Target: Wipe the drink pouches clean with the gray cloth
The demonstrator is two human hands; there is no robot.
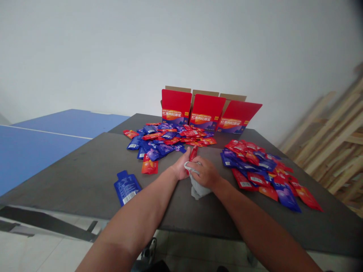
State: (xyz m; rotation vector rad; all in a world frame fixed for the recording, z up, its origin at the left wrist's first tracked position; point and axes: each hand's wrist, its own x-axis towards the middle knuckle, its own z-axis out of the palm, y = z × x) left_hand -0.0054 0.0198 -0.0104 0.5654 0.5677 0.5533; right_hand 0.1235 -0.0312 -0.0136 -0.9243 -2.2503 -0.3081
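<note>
Near the middle of the dark table, my left hand (180,166) is closed on a red pouch (194,152), whose upper end sticks out above the fingers. My right hand (206,172) grips a light grey cloth (199,189) and presses it against the pouch. The cloth's lower part hangs down to the tabletop. Beyond my hands lies a heap of blue and red pouches (167,138). Another mixed pile of pouches (255,162) spreads to the right of my right hand. One blue pouch (126,187) lies by itself left of my left forearm.
Three red cartons with raised flaps, a left one (176,107), a middle one (207,112) and a right one (236,117), stand at the table's (85,177) far side. A blue table-tennis table (42,147) adjoins at left. Wooden planks (337,139) lean at right.
</note>
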